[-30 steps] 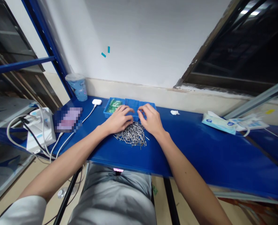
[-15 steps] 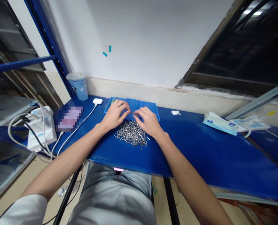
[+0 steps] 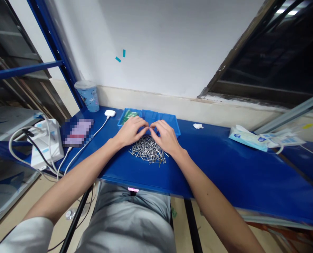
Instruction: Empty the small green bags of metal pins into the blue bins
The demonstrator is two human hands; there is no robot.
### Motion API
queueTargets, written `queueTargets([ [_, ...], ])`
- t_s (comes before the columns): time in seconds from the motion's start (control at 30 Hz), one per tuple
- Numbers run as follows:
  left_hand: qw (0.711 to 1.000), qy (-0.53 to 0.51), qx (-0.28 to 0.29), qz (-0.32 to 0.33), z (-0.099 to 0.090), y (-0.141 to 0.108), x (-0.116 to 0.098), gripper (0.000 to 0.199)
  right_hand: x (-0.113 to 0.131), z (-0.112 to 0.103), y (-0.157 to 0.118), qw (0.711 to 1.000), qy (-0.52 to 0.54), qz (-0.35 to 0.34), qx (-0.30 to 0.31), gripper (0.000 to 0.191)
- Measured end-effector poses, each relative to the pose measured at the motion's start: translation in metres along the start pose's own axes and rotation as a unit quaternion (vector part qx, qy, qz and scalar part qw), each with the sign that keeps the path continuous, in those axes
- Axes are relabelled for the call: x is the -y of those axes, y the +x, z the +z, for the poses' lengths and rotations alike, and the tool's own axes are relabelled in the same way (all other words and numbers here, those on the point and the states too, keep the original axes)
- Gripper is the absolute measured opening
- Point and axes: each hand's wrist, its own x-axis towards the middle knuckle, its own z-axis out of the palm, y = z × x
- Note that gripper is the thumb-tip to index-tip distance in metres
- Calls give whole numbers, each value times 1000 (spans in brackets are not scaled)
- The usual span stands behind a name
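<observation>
My left hand (image 3: 132, 130) and my right hand (image 3: 165, 135) meet just above the far side of a heap of thin silver metal pins (image 3: 149, 151), nail-like in shape. Thumb and fingers are pinched on both hands, with the fingertips almost touching. Whatever sits between them is too small and hidden to make out. Right behind the hands stand blue bins (image 3: 150, 114) in a row of three. Green pieces (image 3: 129, 115) lie in the left bin, and my hands partly cover the bins' fronts.
On the blue table (image 3: 214, 168), a patterned cup (image 3: 89, 98), a white case (image 3: 109, 113) on a cable and a power strip (image 3: 47, 144) stand at left. Crumpled tissue (image 3: 198, 125) and a tissue pack (image 3: 247, 138) lie at right. A wall rises behind.
My left hand has shifted slightly down, uncovering more of the green pieces in the left bin. The fingertips of both hands have come closer together; a thin piece seen between them earlier is now hidden.
</observation>
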Motion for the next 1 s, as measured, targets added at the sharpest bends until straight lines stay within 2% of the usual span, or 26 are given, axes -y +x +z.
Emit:
queueTargets([
  [0.23, 1000, -7, -3, -3, 2, 0, 1, 21, -4, 0, 0, 1000, -2, -16, -11, 19],
  [0.73, 999, -9, -37, -2, -3, 1, 2, 23, -7, -5, 1, 999, -17, -4, -46, 25],
  [1.0, 1000, -6, -27, -11, -2, 1, 3, 22, -11, -3, 0, 997, -8, 8, -73, 16],
])
